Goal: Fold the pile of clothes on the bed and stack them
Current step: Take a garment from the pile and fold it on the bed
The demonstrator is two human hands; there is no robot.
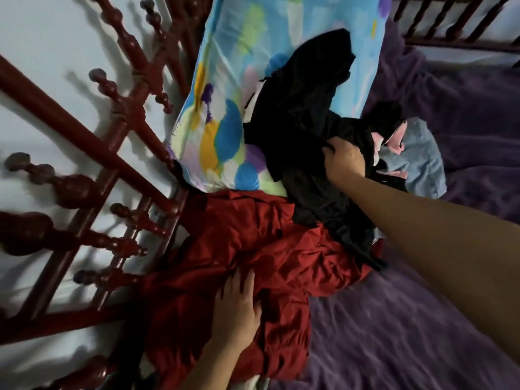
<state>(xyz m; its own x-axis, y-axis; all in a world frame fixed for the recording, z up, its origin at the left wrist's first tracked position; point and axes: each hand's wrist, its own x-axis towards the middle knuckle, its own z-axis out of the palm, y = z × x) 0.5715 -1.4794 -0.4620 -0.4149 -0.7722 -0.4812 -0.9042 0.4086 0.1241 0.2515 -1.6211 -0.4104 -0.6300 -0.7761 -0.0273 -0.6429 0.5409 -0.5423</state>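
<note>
A crumpled red garment (253, 249) lies on the purple bedspread (394, 333) beside the headboard. My left hand (239, 308) rests flat on it, fingers spread, not gripping. A black garment (304, 108) sprawls over the red one and up onto a colourful pillow (225, 80). My right hand (344, 161) is closed on a bunch of the black fabric near the middle of the pile. A light blue garment (422, 164) with a pink piece (396, 144) lies just right of my right hand, partly under black cloth.
A dark red turned-wood headboard (92, 170) runs along the left against a white wall. Another wooden rail (455, 21) stands at the top right. Purple bedspread stretches across the lower right.
</note>
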